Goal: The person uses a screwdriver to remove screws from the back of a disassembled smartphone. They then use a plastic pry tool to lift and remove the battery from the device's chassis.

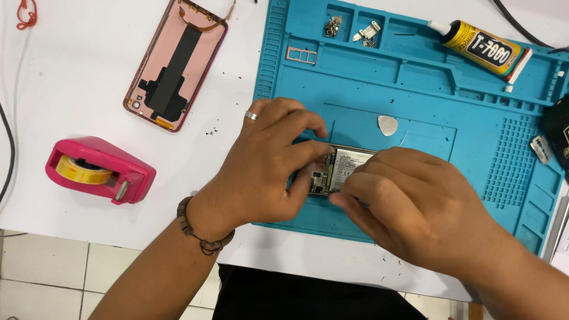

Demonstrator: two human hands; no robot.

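- Opened phone (341, 168) lies on the blue mat (415, 89), mostly hidden beneath both hands.
- Left hand (269, 163) pinches its left edge, fingers closed.
- Right hand (409, 204) curls over it; whether it holds anything cannot be told.
- Pick (387, 124) lies just beyond.

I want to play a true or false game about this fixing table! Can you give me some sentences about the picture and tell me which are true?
1. Both hands rest on an opened phone with its battery showing, on the blue rubber work mat. True.
2. The pink tape dispenser sits on the blue mat. False: it sits on the white table, left of the mat.
3. The left hand wears a silver ring and a brown beaded bracelet. True.
4. The yellow and black glue tube is held in the right hand. False: it lies at the mat's top right, untouched.
5. The pink phone back cover lies on the table, inside facing up. True.
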